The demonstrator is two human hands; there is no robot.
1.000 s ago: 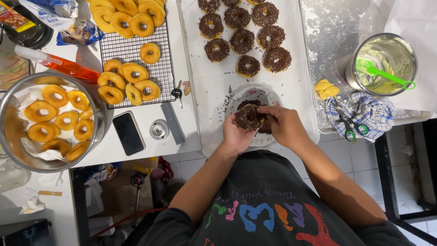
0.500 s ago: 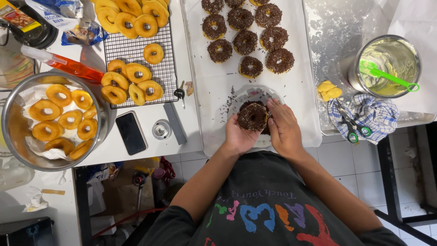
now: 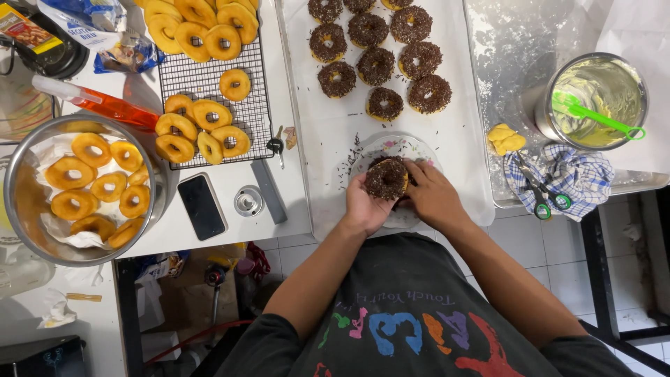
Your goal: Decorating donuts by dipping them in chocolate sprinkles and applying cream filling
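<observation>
Doughnut (image 3: 385, 179), round, chocolate-coated and covered in dark sprinkles, held between both hands above a small white plate (image 3: 419, 149) of sprinkles. Left hand (image 3: 366, 208) grips its near-left edge, fingers curled under; right hand (image 3: 434, 195) clasps its right side, fingertips on the rim. Being a ring, it has no long axis; both hands are equally close. Beyond the hands, finished sprinkled doughnuts (image 3: 377, 66) lie on white paper. Left of the hands: wire rack (image 3: 209, 84) with plain glazed rings, phone (image 3: 202, 207), steel bowl (image 3: 17, 188). Right of the hands: checked cloth (image 3: 583, 174), scissors (image 3: 541, 195), metal pot (image 3: 597, 101) with green spatula.
</observation>
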